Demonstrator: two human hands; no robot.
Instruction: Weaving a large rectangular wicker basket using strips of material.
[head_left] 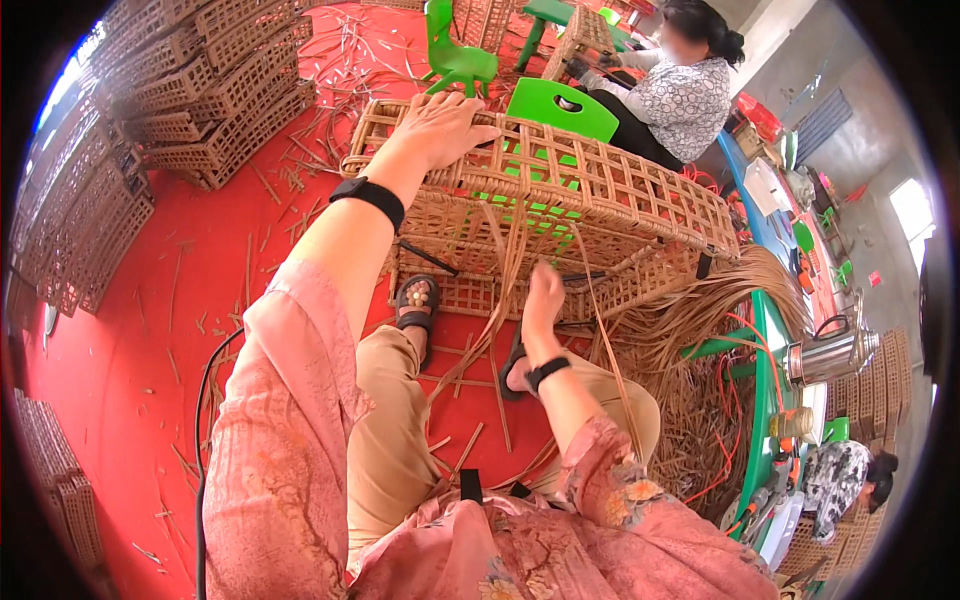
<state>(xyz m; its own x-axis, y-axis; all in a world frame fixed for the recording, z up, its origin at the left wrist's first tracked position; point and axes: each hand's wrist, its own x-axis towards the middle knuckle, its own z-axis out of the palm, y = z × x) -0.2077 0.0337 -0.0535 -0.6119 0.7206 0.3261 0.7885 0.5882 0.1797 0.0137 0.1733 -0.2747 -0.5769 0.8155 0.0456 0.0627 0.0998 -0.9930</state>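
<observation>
Nearest, right hand with fingers pinched on thin tan cane strips. Left hand flat, fingers spread, atop open-lattice woven cane basket. Beyond fingers, green plastic chair; below, red floor strewn with offcuts.

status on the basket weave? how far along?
Done: the basket lattice looks mostly woven. In hand: left hand steadies the rim; right hand works loose strips at the side. Left: those strip ends hang unwoven; more strips lie ready.
</observation>
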